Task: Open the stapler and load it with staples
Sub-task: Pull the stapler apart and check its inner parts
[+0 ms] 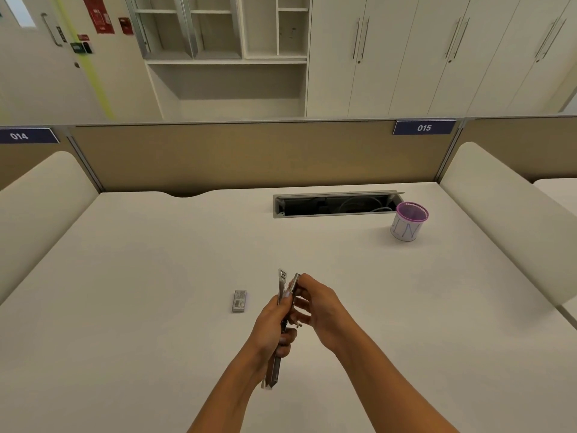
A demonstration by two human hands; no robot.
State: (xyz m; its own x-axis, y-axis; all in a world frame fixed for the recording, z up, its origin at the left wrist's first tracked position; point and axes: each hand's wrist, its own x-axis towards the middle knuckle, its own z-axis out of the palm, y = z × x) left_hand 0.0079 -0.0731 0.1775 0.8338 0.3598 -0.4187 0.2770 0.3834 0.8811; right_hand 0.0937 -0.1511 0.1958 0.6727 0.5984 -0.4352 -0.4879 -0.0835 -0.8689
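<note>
metal stapler (282, 295) opened, gripped by left hand (271, 326) and right hand (315, 303); staple box (239, 301) beside, on desk (156, 276).

Even soft light; edges bowed; slight blur

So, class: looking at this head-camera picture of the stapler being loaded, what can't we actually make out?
- Staples inside the stapler: hidden, the left hand and right hand cover its middle.
- Print on the small box: too small to read.
- Inside of the purple-rimmed cup: hidden by its wall.
- Contents of the cable tray: dark, unclear.
</note>
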